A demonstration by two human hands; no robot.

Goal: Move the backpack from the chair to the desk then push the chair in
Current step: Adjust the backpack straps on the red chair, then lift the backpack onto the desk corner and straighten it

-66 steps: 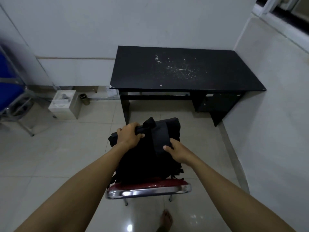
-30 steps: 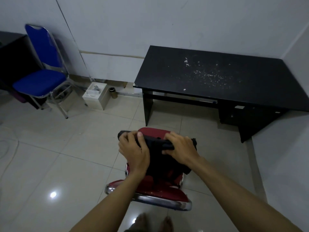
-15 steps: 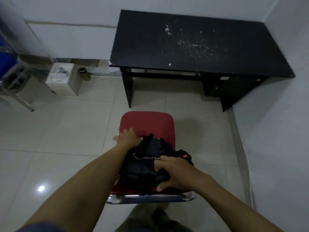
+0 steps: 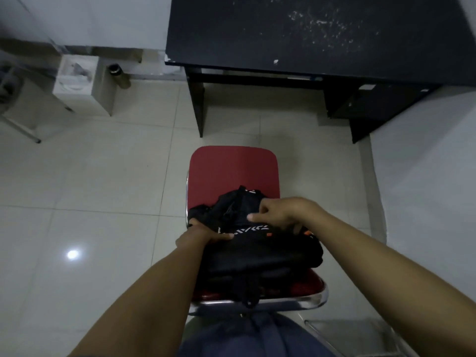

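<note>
Two bare forearms entering from 7 and 5 o'clock, no sleeves, watch or rings visible. Left hand (image 4: 203,234) and right hand (image 4: 279,213) ungloved. Dark blue-grey garment (image 4: 255,336) at 6 o'clock, fabric creased; type of garment not determinable.

From here I see the tabletop (image 4: 257,34) bare apart from pale specks toward its right side, so its near left part lies open. Between the chair (image 4: 233,166) and the desk there is clear floor (image 4: 103,176), and the gap under the desk between the left leg (image 4: 197,104) and the drawer unit (image 4: 373,106) is unblocked. A white box (image 4: 77,83) stands well off to the left by the wall.
</note>
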